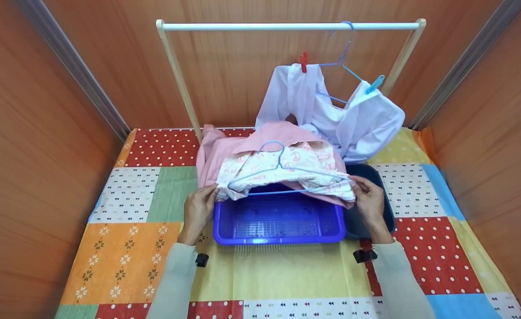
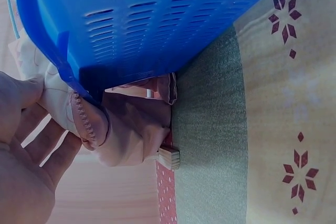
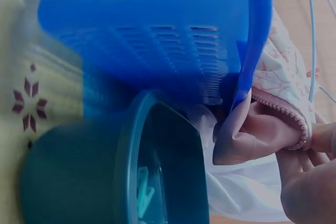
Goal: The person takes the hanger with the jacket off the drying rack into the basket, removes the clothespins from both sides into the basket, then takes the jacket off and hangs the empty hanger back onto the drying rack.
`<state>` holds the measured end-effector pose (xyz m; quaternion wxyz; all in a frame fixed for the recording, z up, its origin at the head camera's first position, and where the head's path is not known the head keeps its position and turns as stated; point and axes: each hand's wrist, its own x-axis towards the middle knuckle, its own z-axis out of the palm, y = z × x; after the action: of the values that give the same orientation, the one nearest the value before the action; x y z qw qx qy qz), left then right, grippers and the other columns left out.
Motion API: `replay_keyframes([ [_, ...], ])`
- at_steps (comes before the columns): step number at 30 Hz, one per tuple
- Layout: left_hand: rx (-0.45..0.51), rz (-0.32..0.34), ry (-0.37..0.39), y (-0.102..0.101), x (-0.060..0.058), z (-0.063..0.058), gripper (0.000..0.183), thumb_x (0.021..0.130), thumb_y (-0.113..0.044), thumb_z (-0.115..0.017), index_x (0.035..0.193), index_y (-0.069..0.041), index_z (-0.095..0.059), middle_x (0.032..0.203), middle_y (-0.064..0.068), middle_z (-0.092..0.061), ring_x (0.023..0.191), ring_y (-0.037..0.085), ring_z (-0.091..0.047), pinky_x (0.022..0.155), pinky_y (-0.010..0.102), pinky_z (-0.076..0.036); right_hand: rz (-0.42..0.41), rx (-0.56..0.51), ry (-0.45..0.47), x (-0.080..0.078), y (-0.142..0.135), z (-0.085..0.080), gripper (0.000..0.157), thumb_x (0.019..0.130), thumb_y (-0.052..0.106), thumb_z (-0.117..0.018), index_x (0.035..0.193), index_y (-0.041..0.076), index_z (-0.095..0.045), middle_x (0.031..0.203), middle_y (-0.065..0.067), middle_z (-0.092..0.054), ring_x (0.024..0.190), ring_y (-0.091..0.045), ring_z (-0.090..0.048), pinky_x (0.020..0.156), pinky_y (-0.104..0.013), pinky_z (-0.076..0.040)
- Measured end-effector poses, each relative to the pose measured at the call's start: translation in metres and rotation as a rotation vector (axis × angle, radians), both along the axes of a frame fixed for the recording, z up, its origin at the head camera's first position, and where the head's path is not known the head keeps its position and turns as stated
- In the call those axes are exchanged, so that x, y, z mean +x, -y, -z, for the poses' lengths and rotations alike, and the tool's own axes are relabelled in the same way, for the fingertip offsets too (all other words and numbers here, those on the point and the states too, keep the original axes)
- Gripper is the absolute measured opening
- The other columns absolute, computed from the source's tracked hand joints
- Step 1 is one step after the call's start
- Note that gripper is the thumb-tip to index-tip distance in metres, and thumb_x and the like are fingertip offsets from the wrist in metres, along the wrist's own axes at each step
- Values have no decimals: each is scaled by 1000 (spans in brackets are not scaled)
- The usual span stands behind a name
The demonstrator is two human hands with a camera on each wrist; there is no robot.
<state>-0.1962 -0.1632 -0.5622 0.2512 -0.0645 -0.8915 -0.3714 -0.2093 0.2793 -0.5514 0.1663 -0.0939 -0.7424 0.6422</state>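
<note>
The left hand point(image 1: 197, 208) and right hand point(image 1: 368, 199) each pinch a zipped edge of the pink garment point(image 1: 273, 133) over the basket's point(image 1: 279, 241) far side, seemingly keeping it spread around the blue hanger point(image 1: 279, 164) lying across its lining

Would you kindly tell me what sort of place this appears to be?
Likely a laundry-drying corner with wood-grain walls: a clothes rack bears a white garment pegged to a hanger, with a blue plastic basket in front.
</note>
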Motion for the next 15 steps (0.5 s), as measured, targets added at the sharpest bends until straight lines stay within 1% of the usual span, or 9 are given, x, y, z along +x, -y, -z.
replay_keyframes([
  [2, 5, -1, 0, 0, 0, 0, 18, 89, -10, -71, 105, -4, -76, 100, 14, -76, 94, 33, -73, 80, 47, -56, -7, -106, 2, 0, 1, -2, 22, 92, -2, -62, 112, -8, -69, 88, 7, -74, 81, -3, -65, 64, -16, -52],
  [3, 6, -4, 1, 0, 0, -1, 18, 89, -10, -71, 105, -4, -76, 100, 14, -76, 94, 33, -73, 81, 47, -56, -12, -155, 4, 0, 1, -2, 23, 93, -3, -61, 114, -10, -67, 87, 9, -74, 83, -4, -65, 66, -16, -52],
  [6, 14, -10, 10, 0, 0, -1, 18, 89, -11, -71, 105, -4, -76, 101, 14, -76, 95, 33, -72, 82, 48, -56, -22, -297, 8, 0, 3, -5, 26, 94, -5, -58, 119, -13, -62, 88, 8, -74, 86, -5, -66, 70, -17, -52],
  [8, 18, -14, 17, 0, 0, -1, 19, 89, -11, -71, 106, -4, -76, 101, 14, -76, 96, 33, -72, 82, 48, -55, -28, -378, 22, -1, 3, -5, 26, 94, -7, -57, 119, -12, -62, 88, 5, -74, 85, -6, -66, 70, -18, -53],
  [10, 22, -16, 24, 0, 0, 0, 20, 89, -12, -71, 106, -4, -76, 102, 14, -76, 96, 33, -72, 82, 48, -55, -36, -464, 39, -2, 3, -5, 24, 94, -8, -55, 116, -8, -65, 88, 2, -74, 85, -7, -66, 71, -19, -53],
  [12, 26, -16, 26, 1, 0, 0, 20, 89, -11, -71, 107, -3, -76, 103, 15, -76, 97, 34, -72, 82, 49, -55, -49, -531, 63, -3, 2, -5, 23, 94, -8, -54, 110, -2, -69, 88, 1, -74, 84, -8, -65, 71, -20, -53],
  [15, 31, -13, 24, 1, 0, 1, 20, 89, -11, -71, 107, -2, -75, 103, 16, -75, 97, 34, -72, 83, 49, -55, -76, -610, 100, -4, 2, -5, 28, 95, -8, -51, 99, 9, -73, 88, 1, -73, 85, -8, -66, 74, -20, -53],
])
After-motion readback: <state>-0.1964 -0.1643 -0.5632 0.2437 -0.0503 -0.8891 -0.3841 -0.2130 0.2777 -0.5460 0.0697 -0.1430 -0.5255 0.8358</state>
